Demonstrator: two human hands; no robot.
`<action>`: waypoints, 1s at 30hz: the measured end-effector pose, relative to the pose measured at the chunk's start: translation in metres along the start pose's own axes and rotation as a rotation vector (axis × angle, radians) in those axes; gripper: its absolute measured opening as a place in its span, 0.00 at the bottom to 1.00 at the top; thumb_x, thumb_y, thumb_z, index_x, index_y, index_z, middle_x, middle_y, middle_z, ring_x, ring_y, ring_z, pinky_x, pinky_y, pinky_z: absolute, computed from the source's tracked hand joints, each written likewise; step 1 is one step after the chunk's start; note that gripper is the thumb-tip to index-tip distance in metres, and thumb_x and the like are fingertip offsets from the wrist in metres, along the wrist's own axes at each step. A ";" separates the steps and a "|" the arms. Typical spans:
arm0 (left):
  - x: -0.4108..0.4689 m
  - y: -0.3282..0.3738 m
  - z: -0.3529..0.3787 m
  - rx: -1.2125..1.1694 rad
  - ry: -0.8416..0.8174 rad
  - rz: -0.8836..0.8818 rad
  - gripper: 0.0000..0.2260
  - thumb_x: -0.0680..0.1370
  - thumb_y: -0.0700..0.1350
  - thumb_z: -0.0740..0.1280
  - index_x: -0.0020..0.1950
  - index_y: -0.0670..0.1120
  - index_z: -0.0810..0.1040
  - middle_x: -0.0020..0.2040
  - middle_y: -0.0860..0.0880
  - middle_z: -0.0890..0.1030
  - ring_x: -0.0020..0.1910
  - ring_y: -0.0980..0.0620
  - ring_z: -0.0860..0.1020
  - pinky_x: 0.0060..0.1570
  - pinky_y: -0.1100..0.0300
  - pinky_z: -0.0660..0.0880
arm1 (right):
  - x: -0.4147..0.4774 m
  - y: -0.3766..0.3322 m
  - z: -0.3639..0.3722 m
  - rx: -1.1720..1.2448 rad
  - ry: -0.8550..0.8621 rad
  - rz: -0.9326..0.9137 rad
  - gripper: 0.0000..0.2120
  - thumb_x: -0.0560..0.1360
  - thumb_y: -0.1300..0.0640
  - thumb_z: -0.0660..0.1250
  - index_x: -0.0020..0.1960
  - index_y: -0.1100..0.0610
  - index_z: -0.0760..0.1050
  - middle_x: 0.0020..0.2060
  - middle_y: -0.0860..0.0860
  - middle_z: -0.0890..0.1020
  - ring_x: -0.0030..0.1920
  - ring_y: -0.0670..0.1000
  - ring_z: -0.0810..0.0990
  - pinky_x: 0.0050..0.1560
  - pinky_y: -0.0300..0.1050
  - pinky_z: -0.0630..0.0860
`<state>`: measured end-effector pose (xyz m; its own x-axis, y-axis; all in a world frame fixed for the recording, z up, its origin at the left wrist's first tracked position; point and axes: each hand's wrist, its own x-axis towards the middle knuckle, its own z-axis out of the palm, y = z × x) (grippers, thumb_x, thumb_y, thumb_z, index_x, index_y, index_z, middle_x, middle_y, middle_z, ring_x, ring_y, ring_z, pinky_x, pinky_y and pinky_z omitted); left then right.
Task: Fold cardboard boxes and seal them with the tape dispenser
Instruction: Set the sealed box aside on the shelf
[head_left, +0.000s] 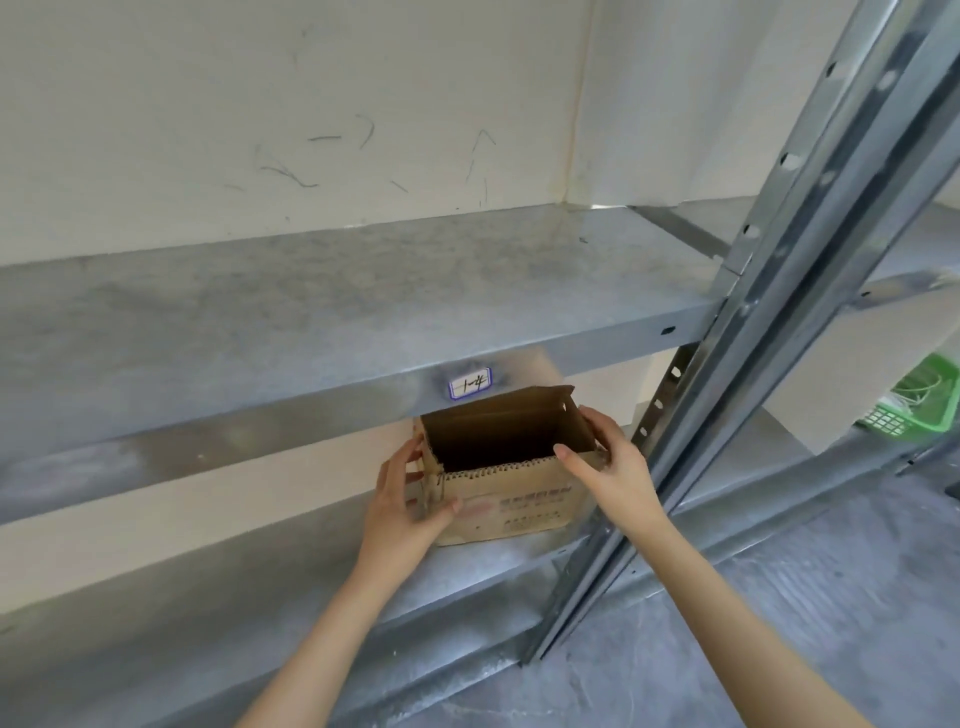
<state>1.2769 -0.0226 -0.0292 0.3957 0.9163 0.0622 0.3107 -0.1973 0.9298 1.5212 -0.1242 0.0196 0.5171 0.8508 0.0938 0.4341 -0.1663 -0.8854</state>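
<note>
Both hands, the left hand (402, 501) and right hand (605, 460), grip the open box (511, 499) on the shelf (311, 587); folding its top flaps probably comes next.

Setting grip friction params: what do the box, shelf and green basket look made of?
The box looks like brown corrugated cardboard, matte: fluting shows along its cut top edge. The shelf is probably galvanized steel: dull grey, mottled sheen. The basket seems green plastic, with a moulded lattice.
</note>
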 end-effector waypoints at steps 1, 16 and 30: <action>-0.002 0.004 -0.003 0.048 0.007 0.009 0.35 0.67 0.56 0.78 0.69 0.66 0.65 0.67 0.57 0.71 0.63 0.53 0.75 0.62 0.47 0.76 | 0.001 -0.003 -0.003 -0.031 -0.010 -0.037 0.25 0.75 0.49 0.73 0.70 0.48 0.71 0.64 0.42 0.77 0.65 0.43 0.74 0.68 0.48 0.72; -0.110 0.053 -0.119 1.055 0.399 -0.010 0.34 0.77 0.69 0.49 0.75 0.51 0.70 0.70 0.49 0.74 0.66 0.45 0.73 0.63 0.49 0.68 | -0.008 -0.099 0.074 -0.656 -0.395 -0.573 0.28 0.80 0.41 0.58 0.78 0.47 0.61 0.78 0.49 0.61 0.77 0.55 0.59 0.72 0.54 0.65; -0.290 0.015 -0.334 1.092 0.698 -0.459 0.40 0.73 0.72 0.44 0.79 0.52 0.62 0.80 0.50 0.60 0.76 0.46 0.64 0.70 0.49 0.63 | -0.135 -0.280 0.309 -0.497 -0.785 -0.952 0.32 0.78 0.40 0.63 0.79 0.46 0.57 0.79 0.50 0.59 0.78 0.53 0.56 0.74 0.50 0.59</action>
<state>0.8776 -0.1749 0.0879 -0.3380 0.8922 0.2995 0.9383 0.2945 0.1816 1.1018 -0.0381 0.1137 -0.6235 0.7682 0.1454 0.6952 0.6298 -0.3464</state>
